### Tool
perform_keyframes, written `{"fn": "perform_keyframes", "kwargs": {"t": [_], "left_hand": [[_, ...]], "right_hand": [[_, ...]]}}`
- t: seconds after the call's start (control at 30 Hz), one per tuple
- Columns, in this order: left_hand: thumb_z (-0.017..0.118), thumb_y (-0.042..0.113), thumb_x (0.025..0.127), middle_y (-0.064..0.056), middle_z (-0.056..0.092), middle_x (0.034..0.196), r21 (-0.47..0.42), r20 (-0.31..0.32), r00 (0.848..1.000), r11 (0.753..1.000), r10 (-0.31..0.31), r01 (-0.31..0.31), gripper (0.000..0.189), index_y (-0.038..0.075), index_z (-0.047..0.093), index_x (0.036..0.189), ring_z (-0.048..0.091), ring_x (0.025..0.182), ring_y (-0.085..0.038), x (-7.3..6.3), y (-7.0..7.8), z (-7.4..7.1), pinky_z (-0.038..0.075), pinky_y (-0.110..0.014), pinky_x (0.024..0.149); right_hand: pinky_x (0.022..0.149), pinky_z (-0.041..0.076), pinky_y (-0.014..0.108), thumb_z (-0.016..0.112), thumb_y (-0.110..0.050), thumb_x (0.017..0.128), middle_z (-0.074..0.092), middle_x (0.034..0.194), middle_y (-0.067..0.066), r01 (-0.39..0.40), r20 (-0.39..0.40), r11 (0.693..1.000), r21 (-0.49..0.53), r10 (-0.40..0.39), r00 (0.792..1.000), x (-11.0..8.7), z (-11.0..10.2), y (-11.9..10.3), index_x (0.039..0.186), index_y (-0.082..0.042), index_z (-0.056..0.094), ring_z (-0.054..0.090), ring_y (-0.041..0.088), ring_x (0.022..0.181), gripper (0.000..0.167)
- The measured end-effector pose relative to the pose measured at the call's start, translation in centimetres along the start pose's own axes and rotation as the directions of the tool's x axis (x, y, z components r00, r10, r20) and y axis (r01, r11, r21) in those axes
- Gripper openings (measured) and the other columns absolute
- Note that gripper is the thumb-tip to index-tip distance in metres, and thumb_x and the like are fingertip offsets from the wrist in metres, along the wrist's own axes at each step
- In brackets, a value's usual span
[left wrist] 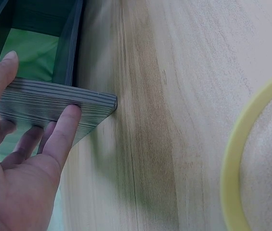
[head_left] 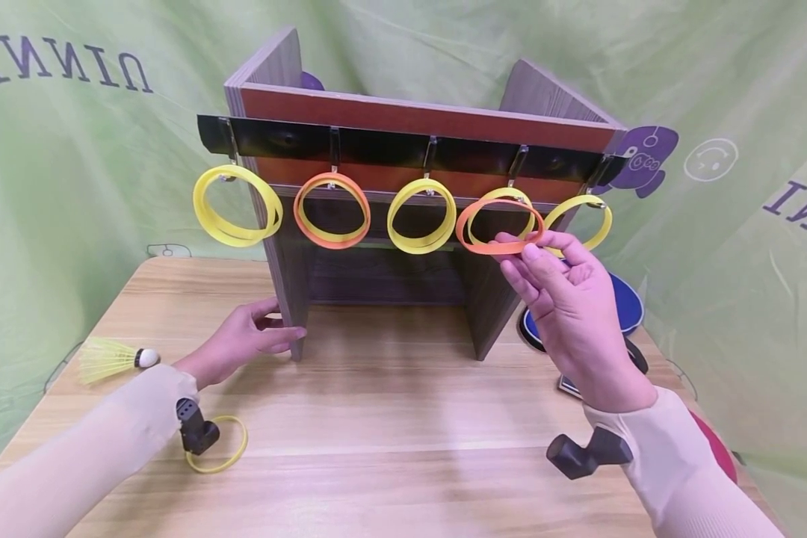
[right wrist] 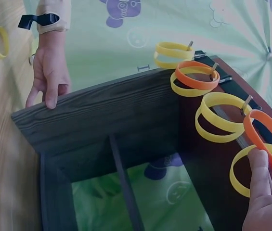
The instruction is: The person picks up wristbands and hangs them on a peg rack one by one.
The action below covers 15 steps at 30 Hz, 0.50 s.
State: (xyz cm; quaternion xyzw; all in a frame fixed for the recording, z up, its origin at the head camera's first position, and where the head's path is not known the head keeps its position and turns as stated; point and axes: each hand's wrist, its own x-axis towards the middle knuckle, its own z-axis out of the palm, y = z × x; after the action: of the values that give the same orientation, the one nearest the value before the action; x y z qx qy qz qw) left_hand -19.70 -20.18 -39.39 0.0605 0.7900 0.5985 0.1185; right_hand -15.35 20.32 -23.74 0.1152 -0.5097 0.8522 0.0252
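Observation:
My right hand pinches an orange ring between thumb and fingers. The ring is held tilted at the fourth hook of a black hook rail, in front of a yellow ring hanging there. Whether the hook passes through the orange ring, I cannot tell. Low on the left, my left hand grips the front edge of the grey wooden stand's side panel, thumb and fingers on either side. Other hooks carry a yellow ring, an orange ring with yellow within, and more yellow rings.
A yellow ring lies on the wooden table below my left wrist. Further left is a yellow shuttlecock. Behind my right hand lie blue round paddles, and a red one shows past the sleeve. Green cloth hangs around the table.

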Motion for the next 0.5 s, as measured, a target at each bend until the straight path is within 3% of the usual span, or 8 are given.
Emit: {"fn": "perform_keyframes", "kwargs": {"t": [0.5], "left_hand": [[0.078, 0.019, 0.096, -0.027, 0.059, 0.140, 0.010, 0.000, 1.000, 1.000, 0.004, -0.004, 0.065, -0.001, 0.050, 0.150, 0.069, 0.100, -0.004, -0.17, -0.07, -0.13, 0.066, -0.031, 0.091]], "right_hand": [[0.097, 0.062, 0.028, 0.064, -0.003, 0.102, 0.078, 0.117, 0.011, 0.047, 0.000, 0.996, -0.079, -0.047, 0.999, -0.35, 0.55, -0.76, 0.115, -0.004, 0.061, 0.078, 0.021, 0.108, 0.014]]}}
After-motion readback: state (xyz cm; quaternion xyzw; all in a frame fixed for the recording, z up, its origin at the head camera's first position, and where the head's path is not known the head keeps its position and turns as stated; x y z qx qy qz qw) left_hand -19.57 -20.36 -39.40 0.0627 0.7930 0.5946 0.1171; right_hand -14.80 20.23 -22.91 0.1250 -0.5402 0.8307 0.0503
